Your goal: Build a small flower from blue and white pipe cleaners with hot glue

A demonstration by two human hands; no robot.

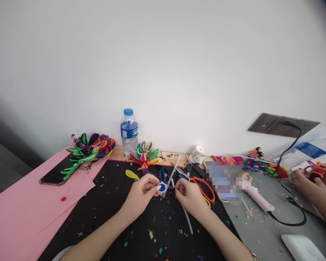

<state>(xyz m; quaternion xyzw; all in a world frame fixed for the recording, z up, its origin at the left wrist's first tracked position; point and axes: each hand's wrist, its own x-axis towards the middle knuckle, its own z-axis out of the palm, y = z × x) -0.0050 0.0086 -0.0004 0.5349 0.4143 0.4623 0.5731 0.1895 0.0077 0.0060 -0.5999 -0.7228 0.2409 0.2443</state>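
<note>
My left hand (142,192) pinches a small round pipe-cleaner coil (162,187), blue in the middle with a pale rim. In my right hand (191,195), thumb and fingertips close on a pale lilac pipe cleaner (188,220), whose tail hangs down over the black mat (141,232). Between the hands, a pale glue stick (174,174) lies slanting. Just behind are blue pipe-cleaner loops (162,175) and a yellow loop (132,174). Scissors with orange handles (205,188) lie beyond my right hand, partly covered by it.
A water bottle (129,136) stands by the wall, near bundled pipe-cleaner loops (92,148) and a phone (55,174) on pink paper (13,217). A paper cup (197,155), a corded pink glue gun (258,197) and a co-worker's hands (312,185) are rightward.
</note>
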